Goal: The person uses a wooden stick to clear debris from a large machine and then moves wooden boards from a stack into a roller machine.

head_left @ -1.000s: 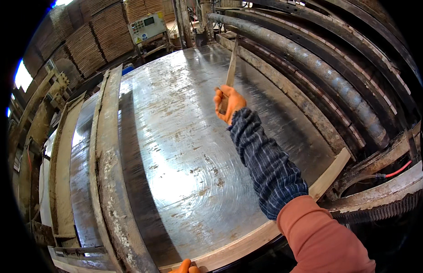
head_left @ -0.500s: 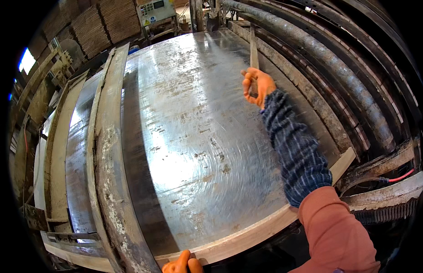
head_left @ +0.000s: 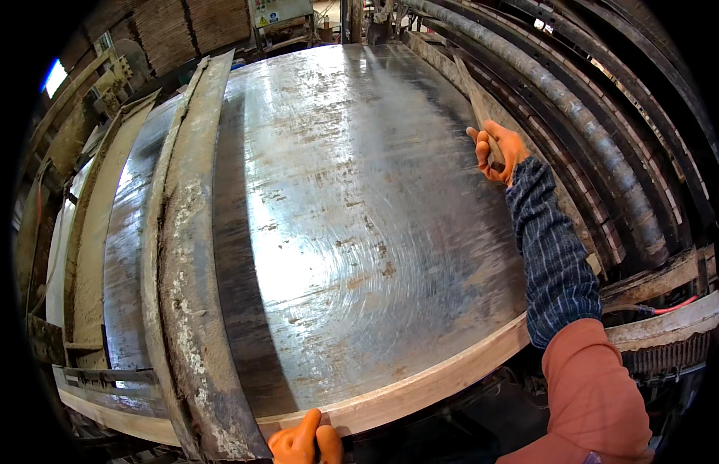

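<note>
**Wooden strip held at the sheet's edge**

At two o'clock, the right hand (head_left: 497, 151) in an orange glove has its grip closed around a long wooden strip (head_left: 471, 89) lying along the right edge of the large metal sheet (head_left: 351, 216). At six o'clock, the left hand (head_left: 305, 442) rests its fingers on the wooden front rail (head_left: 421, 387); whether its grip is closed cannot be told.

Large scratched shiny metal plate (head_left: 351, 216), pale wooden strip (head_left: 421, 387) along near edge, thin wooden slat (head_left: 471, 89) along right edge
</note>
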A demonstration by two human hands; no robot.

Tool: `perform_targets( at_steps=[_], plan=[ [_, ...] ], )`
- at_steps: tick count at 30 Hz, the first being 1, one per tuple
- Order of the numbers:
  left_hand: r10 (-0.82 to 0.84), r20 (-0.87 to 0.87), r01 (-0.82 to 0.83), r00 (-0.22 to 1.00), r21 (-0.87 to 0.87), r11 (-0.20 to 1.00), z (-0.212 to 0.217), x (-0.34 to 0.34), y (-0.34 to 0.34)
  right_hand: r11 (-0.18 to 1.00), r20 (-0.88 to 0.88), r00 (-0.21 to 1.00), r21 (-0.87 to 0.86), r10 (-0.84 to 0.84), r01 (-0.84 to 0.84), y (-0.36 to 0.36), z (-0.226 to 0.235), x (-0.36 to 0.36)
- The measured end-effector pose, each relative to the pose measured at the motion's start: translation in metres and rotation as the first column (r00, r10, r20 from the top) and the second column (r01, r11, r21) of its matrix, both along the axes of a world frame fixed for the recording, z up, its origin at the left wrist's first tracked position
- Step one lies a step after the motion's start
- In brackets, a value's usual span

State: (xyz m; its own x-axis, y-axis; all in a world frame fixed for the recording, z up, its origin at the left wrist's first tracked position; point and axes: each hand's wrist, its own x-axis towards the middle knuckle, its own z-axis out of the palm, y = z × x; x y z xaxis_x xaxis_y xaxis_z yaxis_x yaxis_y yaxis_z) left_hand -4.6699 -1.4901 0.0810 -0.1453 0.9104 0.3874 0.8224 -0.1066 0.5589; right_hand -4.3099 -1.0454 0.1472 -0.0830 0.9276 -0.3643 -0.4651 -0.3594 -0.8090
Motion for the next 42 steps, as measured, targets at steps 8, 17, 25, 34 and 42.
perform_targets(
  at_steps=[8,17,25,34,42],
  plan=[
    [0.018,-0.003,-0.017,1.0,0.127,0.992,0.0,0.002,-0.004,0.991,0.227,0.964,0.018,-0.136,0.135,-0.026,0.02,-0.017],
    [0.06,0.082,-0.072,0.995,0.149,0.986,0.001,0.009,-0.013,0.979,0.422,0.907,0.188,-0.01,-0.077,-0.255,0.008,-0.054],
    [-0.139,0.064,0.121,0.988,0.231,0.965,-0.008,0.005,-0.018,0.979,0.444,0.888,0.094,0.119,-0.178,-0.536,-0.003,-0.026],
    [-0.451,0.552,0.268,0.701,0.382,0.884,-0.014,0.082,-0.071,0.954,0.819,0.572,0.205,-0.046,-0.217,-0.749,-0.023,0.023],
    [-0.144,0.91,0.547,-0.389,0.354,0.758,0.12,0.255,-0.163,0.919,0.929,0.109,0.368,-0.355,-0.142,-0.905,-0.079,0.096]
  ],
)
